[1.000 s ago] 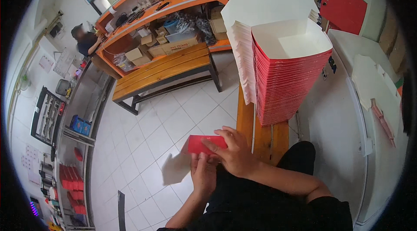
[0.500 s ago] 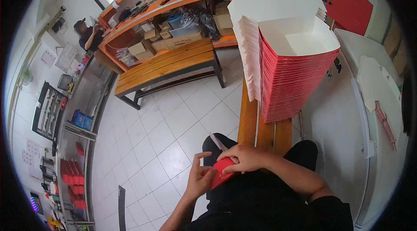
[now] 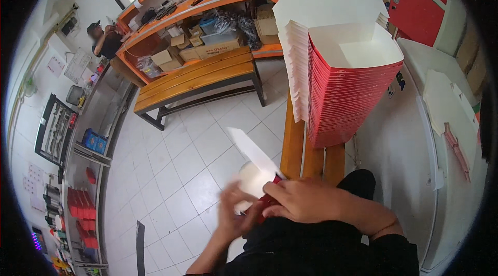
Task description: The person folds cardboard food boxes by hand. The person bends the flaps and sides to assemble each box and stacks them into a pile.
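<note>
Both my hands hold one red-and-white paper food box point(image 3: 255, 173) just above my lap. My left hand point(image 3: 236, 216) grips its lower left side and looks blurred from motion. My right hand point(image 3: 302, 199) covers its red right side from above. The box's white lid flap sticks up and to the left. A tall nested stack of the same red boxes point(image 3: 346, 92), open with white insides and lids up, stands on the wooden bench point(image 3: 291, 143) right in front of me.
A second wooden bench point(image 3: 194, 80) stands across the white tiled floor, in front of an orange shelf counter point(image 3: 207, 3) with cardboard boxes. Another person point(image 3: 106, 41) stands at the far left. Flat white box blanks point(image 3: 450, 107) lie on a white surface at right. Red items point(image 3: 80, 214) fill shelves at lower left.
The flat red box in my hands was drawn toward my lap and turned; its white lid flap now stands up. My hands shifted lower and closer together.
</note>
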The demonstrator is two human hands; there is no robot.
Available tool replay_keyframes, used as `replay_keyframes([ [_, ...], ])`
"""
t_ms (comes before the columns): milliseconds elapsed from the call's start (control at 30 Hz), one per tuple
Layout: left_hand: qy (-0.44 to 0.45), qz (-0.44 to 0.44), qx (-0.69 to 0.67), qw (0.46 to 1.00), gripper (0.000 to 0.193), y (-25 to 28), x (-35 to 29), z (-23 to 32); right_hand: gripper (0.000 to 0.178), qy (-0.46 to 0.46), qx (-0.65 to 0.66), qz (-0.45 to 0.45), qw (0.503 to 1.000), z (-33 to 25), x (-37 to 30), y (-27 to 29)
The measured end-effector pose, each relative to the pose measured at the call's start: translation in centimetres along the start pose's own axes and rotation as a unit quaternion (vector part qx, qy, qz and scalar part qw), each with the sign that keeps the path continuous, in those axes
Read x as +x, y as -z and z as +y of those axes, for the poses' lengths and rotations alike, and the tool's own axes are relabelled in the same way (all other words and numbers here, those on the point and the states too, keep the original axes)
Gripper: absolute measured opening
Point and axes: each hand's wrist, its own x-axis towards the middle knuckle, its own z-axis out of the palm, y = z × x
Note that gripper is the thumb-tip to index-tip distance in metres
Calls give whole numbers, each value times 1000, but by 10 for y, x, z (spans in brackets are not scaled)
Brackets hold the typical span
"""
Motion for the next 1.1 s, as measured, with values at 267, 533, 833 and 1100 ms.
replay_keyframes([
  [267,-172,19,-356,919,70,68,141,28,44,65,-310,333,888,-33,-82,128],
  [533,-418,131,-180,881,50,14,259,166,53,-90,-279,639,711,-2,-72,258],
  [833,-411,49,-15,910,78,-43,314,120,44,-224,65,442,866,94,-106,323],
  [1100,-392,62,124,910,69,-44,319,105,59,-293,-310,316,847,109,-94,325],
])
